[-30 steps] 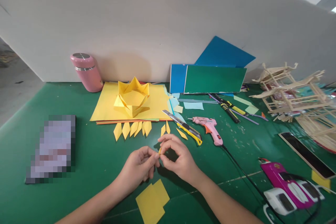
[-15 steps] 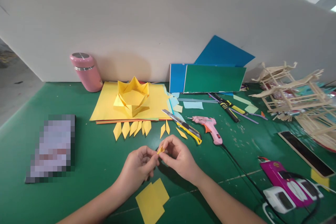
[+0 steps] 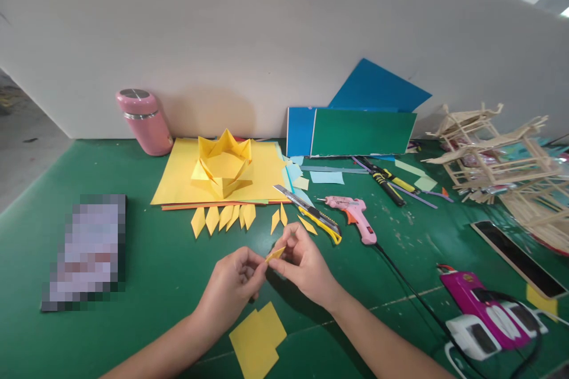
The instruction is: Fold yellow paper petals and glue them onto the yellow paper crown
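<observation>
"What step's on rn?"
"Folding, I think: my L hand (image 3: 235, 279) and R hand (image 3: 307, 265) both pinch one small yellow paper piece (image 3: 277, 253), held over the green table (image 3: 155, 260), btwn the diamond pieces (image 3: 213, 219) and the yellow squares (image 3: 253, 340)."
"Next?"
"Prob. needs a firm press along the fold, w/ edges lined up."

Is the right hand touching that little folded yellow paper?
Touching. The head view shows the right hand with the little folded yellow paper between its thumb and fingers, no gap showing.
</observation>
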`<state>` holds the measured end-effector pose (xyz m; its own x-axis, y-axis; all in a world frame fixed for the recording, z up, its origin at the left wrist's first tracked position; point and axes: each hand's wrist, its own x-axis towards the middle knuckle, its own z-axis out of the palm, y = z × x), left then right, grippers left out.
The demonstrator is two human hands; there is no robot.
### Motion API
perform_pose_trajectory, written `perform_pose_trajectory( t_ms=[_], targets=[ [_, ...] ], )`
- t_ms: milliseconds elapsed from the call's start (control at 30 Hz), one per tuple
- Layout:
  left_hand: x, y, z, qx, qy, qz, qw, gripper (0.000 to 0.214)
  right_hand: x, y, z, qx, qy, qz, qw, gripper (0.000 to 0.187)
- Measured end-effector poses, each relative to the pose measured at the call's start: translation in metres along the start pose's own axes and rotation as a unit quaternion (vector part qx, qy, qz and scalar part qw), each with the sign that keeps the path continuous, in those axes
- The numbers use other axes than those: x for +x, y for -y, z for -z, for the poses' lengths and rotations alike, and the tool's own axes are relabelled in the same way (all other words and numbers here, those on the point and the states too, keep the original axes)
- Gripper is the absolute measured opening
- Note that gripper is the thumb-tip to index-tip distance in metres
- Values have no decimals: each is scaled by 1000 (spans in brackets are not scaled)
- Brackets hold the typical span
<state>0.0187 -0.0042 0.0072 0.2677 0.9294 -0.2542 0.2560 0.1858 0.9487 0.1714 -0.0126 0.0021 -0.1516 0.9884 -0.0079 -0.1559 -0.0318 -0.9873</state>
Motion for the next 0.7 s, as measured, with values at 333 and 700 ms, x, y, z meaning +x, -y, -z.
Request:
perform_pose_trajectory(
  t_ms=[333,700],
  targets=[
    [0,-5,4,1,3,-22,1000,22,1,0,2,79,-7,-40,996,41],
    [3,-3,2,-59,8,27,998,21,0,2,-1,79,-48,-23,995,40]
  ],
)
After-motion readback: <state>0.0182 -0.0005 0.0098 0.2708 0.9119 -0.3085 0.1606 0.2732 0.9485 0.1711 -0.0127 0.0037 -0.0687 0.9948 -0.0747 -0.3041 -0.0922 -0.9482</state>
